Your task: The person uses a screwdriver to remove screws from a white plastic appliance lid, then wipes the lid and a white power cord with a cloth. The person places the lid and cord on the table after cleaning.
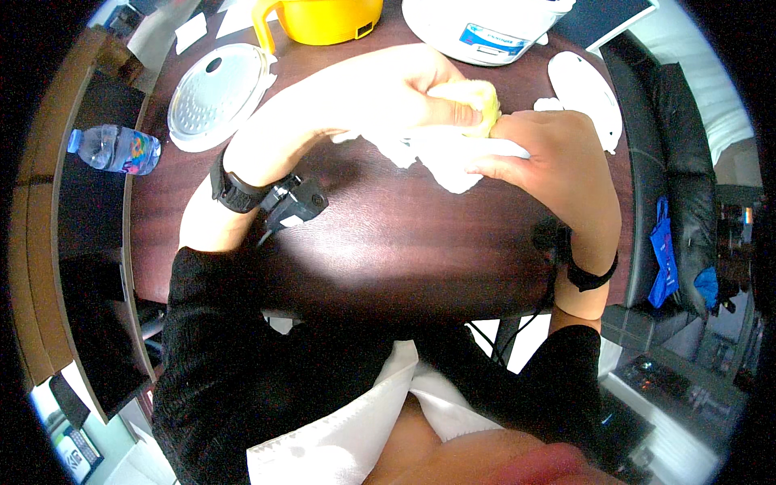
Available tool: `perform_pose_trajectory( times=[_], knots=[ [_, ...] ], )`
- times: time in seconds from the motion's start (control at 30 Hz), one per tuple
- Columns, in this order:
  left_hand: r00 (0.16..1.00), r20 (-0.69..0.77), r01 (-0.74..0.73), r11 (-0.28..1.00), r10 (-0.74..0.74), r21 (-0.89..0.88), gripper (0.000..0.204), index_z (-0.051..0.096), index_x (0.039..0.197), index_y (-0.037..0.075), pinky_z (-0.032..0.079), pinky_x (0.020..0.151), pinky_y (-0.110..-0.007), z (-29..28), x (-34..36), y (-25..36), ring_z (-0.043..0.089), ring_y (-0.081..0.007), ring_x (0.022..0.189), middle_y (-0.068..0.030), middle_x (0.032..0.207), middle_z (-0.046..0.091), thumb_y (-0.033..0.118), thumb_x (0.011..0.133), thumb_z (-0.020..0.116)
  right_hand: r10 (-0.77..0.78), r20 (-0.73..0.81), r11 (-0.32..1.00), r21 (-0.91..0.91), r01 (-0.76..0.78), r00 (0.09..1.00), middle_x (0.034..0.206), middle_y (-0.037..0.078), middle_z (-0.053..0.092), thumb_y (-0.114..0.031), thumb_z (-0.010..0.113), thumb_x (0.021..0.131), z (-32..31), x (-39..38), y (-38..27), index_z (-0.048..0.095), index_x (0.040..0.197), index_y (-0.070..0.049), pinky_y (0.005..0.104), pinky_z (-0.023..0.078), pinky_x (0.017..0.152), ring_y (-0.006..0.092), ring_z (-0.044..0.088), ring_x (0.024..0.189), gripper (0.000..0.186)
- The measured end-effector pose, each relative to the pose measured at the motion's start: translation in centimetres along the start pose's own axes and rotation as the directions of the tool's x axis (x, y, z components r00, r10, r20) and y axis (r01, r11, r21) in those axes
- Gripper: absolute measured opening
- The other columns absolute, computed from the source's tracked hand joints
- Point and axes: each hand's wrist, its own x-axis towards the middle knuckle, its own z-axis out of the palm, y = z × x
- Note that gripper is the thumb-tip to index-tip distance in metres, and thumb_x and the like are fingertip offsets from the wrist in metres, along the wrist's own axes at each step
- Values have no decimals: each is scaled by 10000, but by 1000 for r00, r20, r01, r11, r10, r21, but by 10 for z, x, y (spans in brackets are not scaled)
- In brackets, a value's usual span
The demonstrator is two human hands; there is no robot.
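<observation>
My left hand (416, 101) has its thumb and fingers wrapped round a soft pale-yellow item (485, 97), too overexposed to name exactly. My right hand (558, 149) is curled against the same item from the right, with its thumb over crumpled white paper or cloth (449, 170) that hangs beneath both hands just above the brown desk (388, 242). Fingertips of both hands are partly hidden. Dark straps circle both wrists, with a small black device (303, 198) by the left one.
A yellow container with handle (323, 20) and white appliance (485, 24) stand at the back. A perforated lid (214, 101) lies left, a white oval piece (586, 89) right. A water bottle (113, 149) lies beyond the desk's left edge; a black leather sofa (683, 137) is at right.
</observation>
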Motion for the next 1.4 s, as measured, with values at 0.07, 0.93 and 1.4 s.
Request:
perform_pose_trajectory(
  times=[0.07,0.93,1.4],
  knots=[
    [996,-85,-5,997,-2,-80,291,644,951,46,429,471,-205,-3,0,2,542,-41,536,33,687,614,326,890,596,24,-29,999,31,-23,999,642,103,598,-419,675,720,1,1,3,643,692,-114,383,418,508,287,585,578,308],
    [835,-540,-427,746,108,-511,249,568,1077,-31,509,739,-237,28,9,2,607,-108,873,-70,996,620,153,910,551,460,104,120,977,-178,882,546,20,497,-493,414,944,12,8,2,516,750,-59,204,351,387,92,453,393,486],
    [771,-601,-389,903,211,-182,326,540,1200,4,447,836,-239,40,2,2,557,-87,935,-36,1068,613,193,936,512,445,151,57,979,-196,883,527,32,438,-440,274,992,19,8,-17,452,785,-62,221,302,352,100,358,349,467]
  ],
)
